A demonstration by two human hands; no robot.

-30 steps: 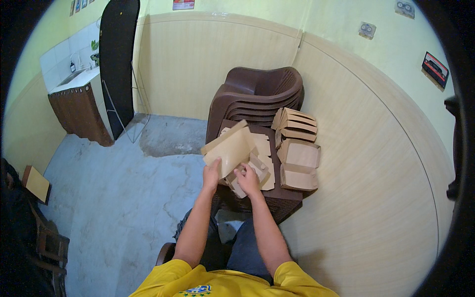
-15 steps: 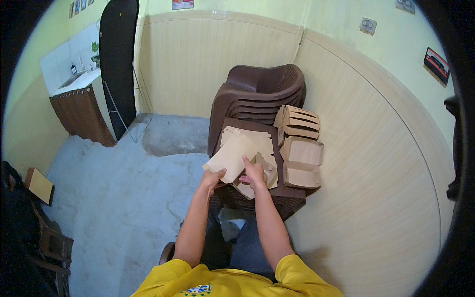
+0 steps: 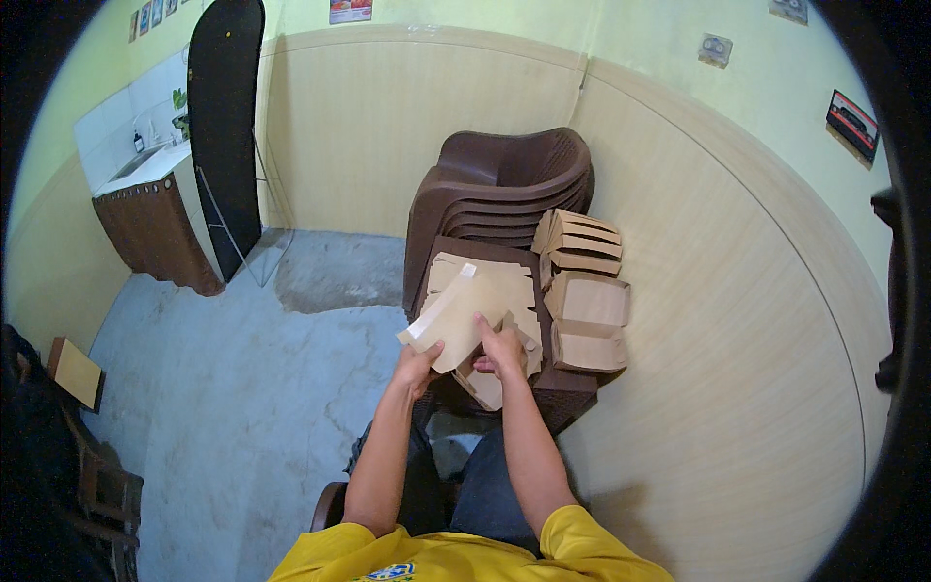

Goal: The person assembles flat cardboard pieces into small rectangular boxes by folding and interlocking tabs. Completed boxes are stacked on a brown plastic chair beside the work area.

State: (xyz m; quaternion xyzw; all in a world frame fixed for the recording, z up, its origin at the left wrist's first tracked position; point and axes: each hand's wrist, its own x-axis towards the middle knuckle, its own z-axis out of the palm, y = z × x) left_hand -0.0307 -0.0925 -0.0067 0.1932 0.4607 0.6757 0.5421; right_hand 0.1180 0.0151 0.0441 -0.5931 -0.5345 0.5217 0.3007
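Both hands hold a partly folded brown cardboard box (image 3: pixel 464 308) over the seat of a brown plastic chair (image 3: pixel 550 359). My left hand (image 3: pixel 417 369) grips its near left corner, thumb on top. At the right side, my right hand (image 3: pixel 499 351) is closed on the card with its thumb pressed on the panel; some fingers are hidden beneath. A pale strip shows along the box's raised left edge. Under and behind it lie flat cardboard blanks (image 3: pixel 521 281).
An open cardboard box (image 3: pixel 590 299) and several nested boxes (image 3: pixel 582 242) sit right of the blanks, by the panelled wall (image 3: pixel 708 320). Stacked chairs (image 3: pixel 514 170) rise behind. An ironing board (image 3: pixel 226 136) leans near a curtained sink counter (image 3: pixel 160 228) at far left.
The held box has tilted, bringing the pale strip on its left edge into view, and its lower part hangs nearer me. Both hands keep their grip with small shifts.
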